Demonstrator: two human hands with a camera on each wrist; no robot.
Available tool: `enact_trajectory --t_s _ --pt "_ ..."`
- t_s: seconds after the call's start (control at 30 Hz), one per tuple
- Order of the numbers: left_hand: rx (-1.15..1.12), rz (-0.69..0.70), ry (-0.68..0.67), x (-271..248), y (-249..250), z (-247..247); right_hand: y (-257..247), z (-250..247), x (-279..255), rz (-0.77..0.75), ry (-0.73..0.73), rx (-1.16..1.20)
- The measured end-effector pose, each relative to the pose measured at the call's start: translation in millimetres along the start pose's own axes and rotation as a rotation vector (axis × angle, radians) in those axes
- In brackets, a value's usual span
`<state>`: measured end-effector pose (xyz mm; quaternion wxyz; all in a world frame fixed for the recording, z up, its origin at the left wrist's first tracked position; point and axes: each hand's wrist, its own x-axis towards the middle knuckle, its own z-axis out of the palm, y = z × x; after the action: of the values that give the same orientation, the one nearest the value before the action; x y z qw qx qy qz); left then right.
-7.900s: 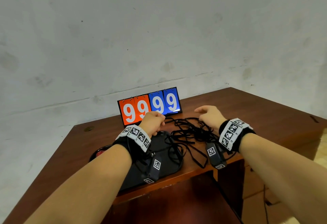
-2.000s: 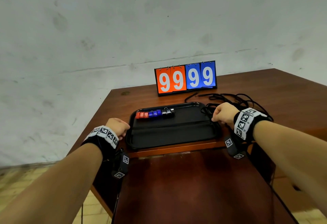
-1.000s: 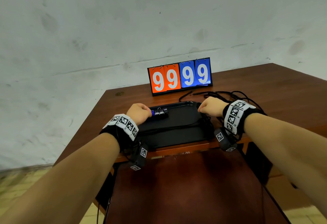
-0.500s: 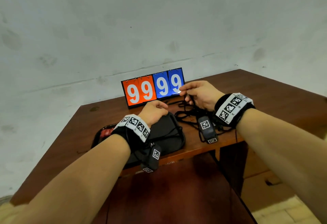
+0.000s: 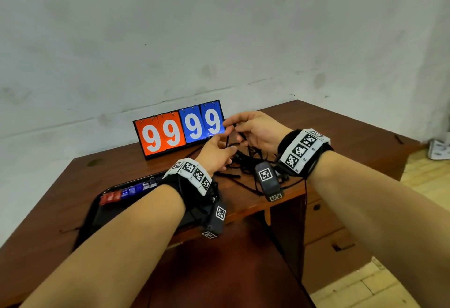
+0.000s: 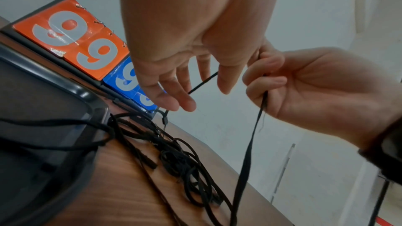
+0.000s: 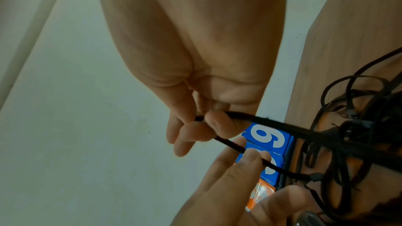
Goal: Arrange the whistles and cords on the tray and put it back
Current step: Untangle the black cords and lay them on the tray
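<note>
Pale plaster wall backs a brown wooden table (image 5: 341, 127), where a flip scoreboard (image 5: 179, 128) reads 99 99. Left of centre lies the black tray (image 5: 97, 212) with red, blue and silver whistles (image 5: 126, 190) along its far rim. Tangled black cords (image 6: 185, 166) lie just beside it. Above them, the right hand (image 5: 258, 130) pinches one cord (image 6: 250, 140) in its grip; the left hand (image 5: 216, 151), fingers relaxed, touches it.

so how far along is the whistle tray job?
Done: whistles sit in a row along the black tray's far edge. In hand: right hand pinches one black cord lifted from the tangled pile on the table; left hand touches it with straight fingers. Left: most cords untidied, tray not put back.
</note>
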<state>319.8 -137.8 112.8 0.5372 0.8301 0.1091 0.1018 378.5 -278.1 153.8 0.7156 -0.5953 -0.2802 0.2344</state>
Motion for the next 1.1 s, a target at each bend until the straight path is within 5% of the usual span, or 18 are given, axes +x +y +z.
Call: enact_trajectory --t_s 0.23,0.53,0.87,1.1 --pt "0.098 -0.058 0.001 14.2 -12.0 14.5 -12.2 -11.0 -9.1 -0.047 0.001 0.031" --pt "0.122 -0.099 0.072 13.9 -34.6 -10.6 0.8 -34.1 -5.9 -0.053 0.22 0.062" --pt "0.052 0.014 0.08 11.1 -12.0 -21.1 27.2 -40.0 -5.4 0.127 0.297 -0.287" --pt "0.121 0.023 0.034 8.8 -7.6 -23.6 31.0 -30.1 -3.5 -0.01 0.325 -0.706"
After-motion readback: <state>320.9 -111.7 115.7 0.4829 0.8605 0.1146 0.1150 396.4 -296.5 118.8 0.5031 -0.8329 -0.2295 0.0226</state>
